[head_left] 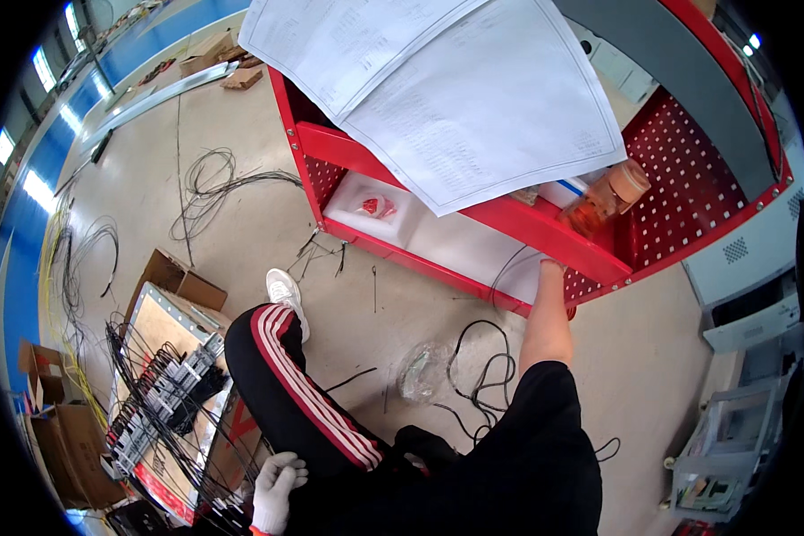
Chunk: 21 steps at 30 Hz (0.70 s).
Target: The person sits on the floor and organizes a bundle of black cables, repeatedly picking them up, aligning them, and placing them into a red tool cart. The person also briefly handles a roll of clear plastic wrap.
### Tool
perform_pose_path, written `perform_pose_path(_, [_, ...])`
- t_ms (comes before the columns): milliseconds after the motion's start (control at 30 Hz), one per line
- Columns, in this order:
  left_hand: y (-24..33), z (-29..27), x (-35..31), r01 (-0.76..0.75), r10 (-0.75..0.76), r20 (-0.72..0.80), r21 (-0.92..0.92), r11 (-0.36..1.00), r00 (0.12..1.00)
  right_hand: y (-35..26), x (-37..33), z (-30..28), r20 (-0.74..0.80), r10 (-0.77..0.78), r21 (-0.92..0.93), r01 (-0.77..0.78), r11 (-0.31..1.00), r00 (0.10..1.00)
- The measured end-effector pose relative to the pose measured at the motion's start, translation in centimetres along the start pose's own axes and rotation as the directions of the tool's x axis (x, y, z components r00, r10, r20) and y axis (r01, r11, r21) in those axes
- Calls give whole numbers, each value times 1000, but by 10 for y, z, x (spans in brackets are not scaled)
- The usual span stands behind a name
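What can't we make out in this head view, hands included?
- Right hand and anything in it: head view, hidden beyond the right forearm by the red shelf rail.
- Left gloved hand: head view, inner side hidden by its own curled fingers.
- Paper sheets: head view, print too faint; top cut off by picture edge.
- Small red item: head view, too small to identify.

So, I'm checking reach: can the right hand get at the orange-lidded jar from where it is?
Probably not directly: the right hand, mostly hidden, is beneath the red rail, while the jar sits higher, behind that rail.
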<state>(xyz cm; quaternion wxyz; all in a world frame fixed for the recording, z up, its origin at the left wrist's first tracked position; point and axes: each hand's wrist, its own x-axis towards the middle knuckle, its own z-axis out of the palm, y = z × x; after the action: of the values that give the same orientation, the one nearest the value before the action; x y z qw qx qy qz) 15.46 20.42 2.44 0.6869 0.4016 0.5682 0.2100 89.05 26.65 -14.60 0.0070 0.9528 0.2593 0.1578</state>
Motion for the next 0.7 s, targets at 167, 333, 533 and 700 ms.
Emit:
perform_pose_path(167, [-5,17,12,-80,90,-70,135,988,994,0,-61,54,275,548,709,-552,439,790])
perform_pose_path(333, [-8,21,0,-88,107,-72,227,970,992,-12,-165,103,235,699,713,-608,348,675])
perform_pose_path(533, [-4,28,2,-66,101,-94,317,946,990,-48,-225,111,858,95,505,-797,-331,505])
perform_pose_path(700, [5,25,12,-62,87,-76,284,957,993,-71,-187,148,837,66,508,-726,-465,543])
